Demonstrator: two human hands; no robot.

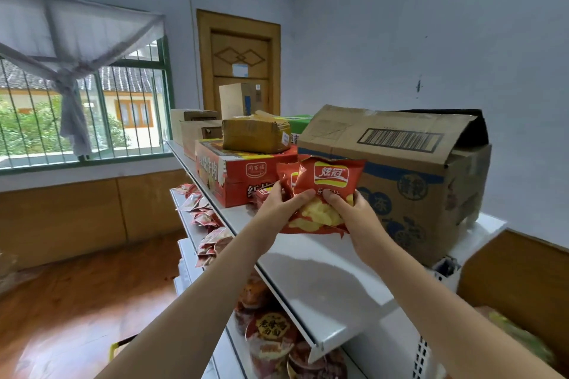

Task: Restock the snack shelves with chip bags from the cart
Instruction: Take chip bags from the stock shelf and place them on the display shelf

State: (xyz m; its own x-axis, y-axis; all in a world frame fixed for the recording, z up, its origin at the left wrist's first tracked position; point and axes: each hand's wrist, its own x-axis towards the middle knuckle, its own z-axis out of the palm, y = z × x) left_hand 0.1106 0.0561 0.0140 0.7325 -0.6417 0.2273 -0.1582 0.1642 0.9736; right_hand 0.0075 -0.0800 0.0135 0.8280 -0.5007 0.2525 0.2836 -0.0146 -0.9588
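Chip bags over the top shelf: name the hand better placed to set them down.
Probably the left hand: it grips the chip bags nearest the bare top shelf beside the red carton. The right hand is against the cardboard box.

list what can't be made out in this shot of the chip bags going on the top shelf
- Head view: the second chip bag is mostly hidden behind the front chip bag, so the number held is unclear.
- The cart is out of frame.
- The left hand and right hand cover the front bag's middle print.
- The red carton label is partly hidden by the bags.
- The lower shelf packets are too blurred to read.
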